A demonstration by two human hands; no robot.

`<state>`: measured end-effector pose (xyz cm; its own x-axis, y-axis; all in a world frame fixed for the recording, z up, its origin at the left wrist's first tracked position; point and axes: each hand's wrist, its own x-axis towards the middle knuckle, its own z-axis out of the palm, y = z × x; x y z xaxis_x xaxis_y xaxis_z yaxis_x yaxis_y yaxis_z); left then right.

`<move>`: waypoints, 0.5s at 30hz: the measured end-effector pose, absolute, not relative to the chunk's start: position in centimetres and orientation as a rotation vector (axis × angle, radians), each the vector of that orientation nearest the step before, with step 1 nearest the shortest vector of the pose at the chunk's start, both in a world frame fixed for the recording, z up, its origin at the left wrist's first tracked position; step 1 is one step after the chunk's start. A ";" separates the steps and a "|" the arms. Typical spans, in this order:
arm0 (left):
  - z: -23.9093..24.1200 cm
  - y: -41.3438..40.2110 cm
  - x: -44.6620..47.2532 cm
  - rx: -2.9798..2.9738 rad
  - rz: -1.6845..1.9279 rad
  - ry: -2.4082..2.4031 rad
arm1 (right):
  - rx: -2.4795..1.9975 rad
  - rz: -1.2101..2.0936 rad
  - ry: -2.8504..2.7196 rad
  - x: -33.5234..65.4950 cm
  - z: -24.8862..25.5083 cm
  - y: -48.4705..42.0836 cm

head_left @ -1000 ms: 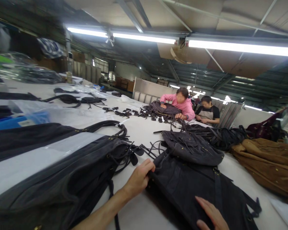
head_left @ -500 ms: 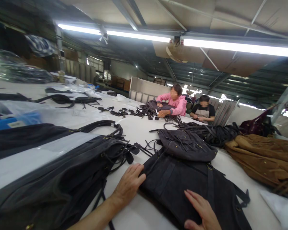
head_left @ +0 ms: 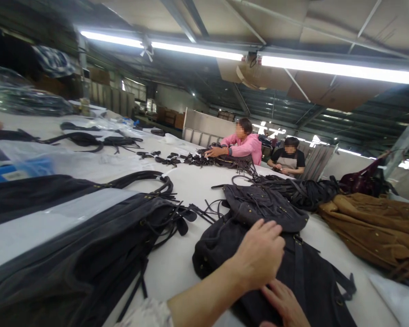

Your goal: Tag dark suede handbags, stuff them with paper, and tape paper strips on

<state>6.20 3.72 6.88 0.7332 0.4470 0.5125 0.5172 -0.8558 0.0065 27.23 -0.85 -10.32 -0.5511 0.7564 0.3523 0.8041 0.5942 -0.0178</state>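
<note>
A dark suede bag (head_left: 313, 281) lies flat on the white table (head_left: 177, 268) in front of me. My left hand (head_left: 259, 256) reaches across onto its upper part, fingers curled down into the fabric, and the bag's left edge (head_left: 204, 254) is bunched up. My right hand (head_left: 284, 304) lies flat on the bag lower down, fingers stretched out, partly under my left wrist. A second dark bag with fringe (head_left: 262, 206) rests just beyond the first one.
A large dark bag with handles (head_left: 88, 254) fills the left foreground. A brown suede bag (head_left: 378, 227) lies at the right, with a heap of black straps (head_left: 303, 188) behind. Two people (head_left: 245, 143) (head_left: 288, 156) work at the table's far end.
My left hand has moved from the table at the bag's left edge across onto the bag, bunching that edge. The person in pink has reached further left.
</note>
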 end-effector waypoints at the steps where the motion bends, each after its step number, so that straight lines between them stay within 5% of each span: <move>1: 5.4 4.1 6.6 -2.877 -0.746 -0.625 | -1.258 -0.228 -2.503 27.4 -10.6 -0.7; 7: -3.4 6.4 3.1 -3.197 -0.506 -0.721 | -1.134 -0.361 -2.556 27.7 -10.8 0.2; 15: -2.2 5.3 2.2 -3.279 -0.362 -0.785 | -1.235 -0.691 -2.386 26.4 -13.9 0.3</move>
<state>2.17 5.30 -2.17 0.8720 0.4673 0.1460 0.4145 -0.8634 0.2877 26.37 0.35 -13.92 -0.5503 0.6505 0.5234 0.8295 0.4972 0.2542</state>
